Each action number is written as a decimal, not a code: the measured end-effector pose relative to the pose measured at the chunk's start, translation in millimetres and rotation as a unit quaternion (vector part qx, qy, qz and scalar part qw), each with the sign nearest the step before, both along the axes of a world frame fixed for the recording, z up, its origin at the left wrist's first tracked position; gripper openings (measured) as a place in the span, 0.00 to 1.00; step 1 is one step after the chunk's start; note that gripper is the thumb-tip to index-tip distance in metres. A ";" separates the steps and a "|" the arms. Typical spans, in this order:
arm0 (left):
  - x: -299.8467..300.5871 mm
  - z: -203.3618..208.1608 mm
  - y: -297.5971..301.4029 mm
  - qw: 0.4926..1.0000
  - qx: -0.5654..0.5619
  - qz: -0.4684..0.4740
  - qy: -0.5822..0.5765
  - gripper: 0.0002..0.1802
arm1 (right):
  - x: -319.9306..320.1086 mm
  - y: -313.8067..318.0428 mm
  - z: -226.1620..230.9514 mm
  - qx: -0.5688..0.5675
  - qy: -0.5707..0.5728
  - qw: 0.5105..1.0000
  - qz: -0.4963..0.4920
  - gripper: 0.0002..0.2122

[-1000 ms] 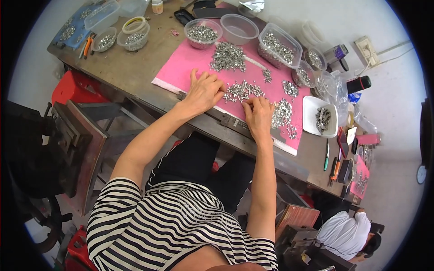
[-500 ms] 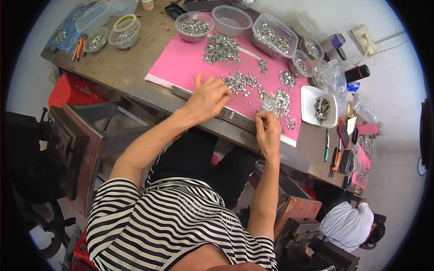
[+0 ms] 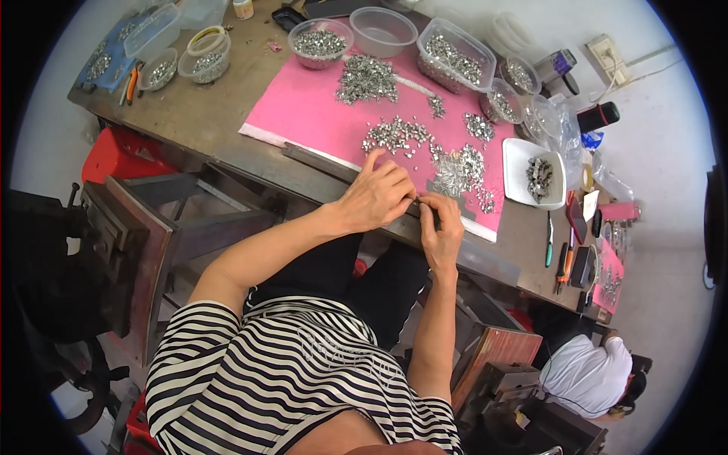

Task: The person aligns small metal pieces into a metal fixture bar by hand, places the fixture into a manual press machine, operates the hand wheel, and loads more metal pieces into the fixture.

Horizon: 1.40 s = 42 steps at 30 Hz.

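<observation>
At the front edge of the pink cloth (image 3: pixel 296 106), my left hand (image 3: pixel 375 196) and my right hand (image 3: pixel 441 226) meet with their fingertips almost touching. Both are closed in a pinch. What they hold is too small and too covered by the fingers to make out. Beneath them runs a long dark metal bar (image 3: pixel 322 163) along the table's front edge. Just beyond my fingers lie a loose heap of small silvery metal pieces (image 3: pixel 396 135) and a pile of thin shiny metal pieces (image 3: pixel 457 171).
Farther back are a bigger metal heap (image 3: pixel 367 80), a filled round tub (image 3: pixel 321 47), an empty tub (image 3: pixel 383 34) and a filled rectangular box (image 3: pixel 455 61). A white tray (image 3: pixel 517 178) and orange-handled pliers (image 3: pixel 564 265) lie right. Another person (image 3: pixel 588 371) sits at lower right.
My left hand has moved right and slightly nearer along the bar. My right hand has shifted a little left, so their fingertips now come together.
</observation>
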State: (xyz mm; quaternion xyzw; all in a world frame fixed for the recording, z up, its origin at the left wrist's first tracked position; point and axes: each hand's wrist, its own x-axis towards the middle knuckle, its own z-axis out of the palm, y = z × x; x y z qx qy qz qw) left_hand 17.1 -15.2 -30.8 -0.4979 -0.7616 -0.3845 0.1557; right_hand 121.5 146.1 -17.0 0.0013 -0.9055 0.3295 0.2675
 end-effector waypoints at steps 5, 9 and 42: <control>0.7 -0.2 -0.7 1.000 -0.017 -0.005 -0.013 0.06 | 4.8 1.6 -9.3 -0.069 0.025 0.995 -0.064 0.04; -5.4 -0.5 -3.5 0.999 -0.008 -0.027 -0.042 0.07 | 4.8 2.7 -13.3 -0.089 0.027 0.993 -0.071 0.04; -49.7 19.0 -38.3 0.985 -0.069 -0.009 -0.160 0.10 | -31.0 8.8 9.2 0.032 0.005 0.999 -0.036 0.05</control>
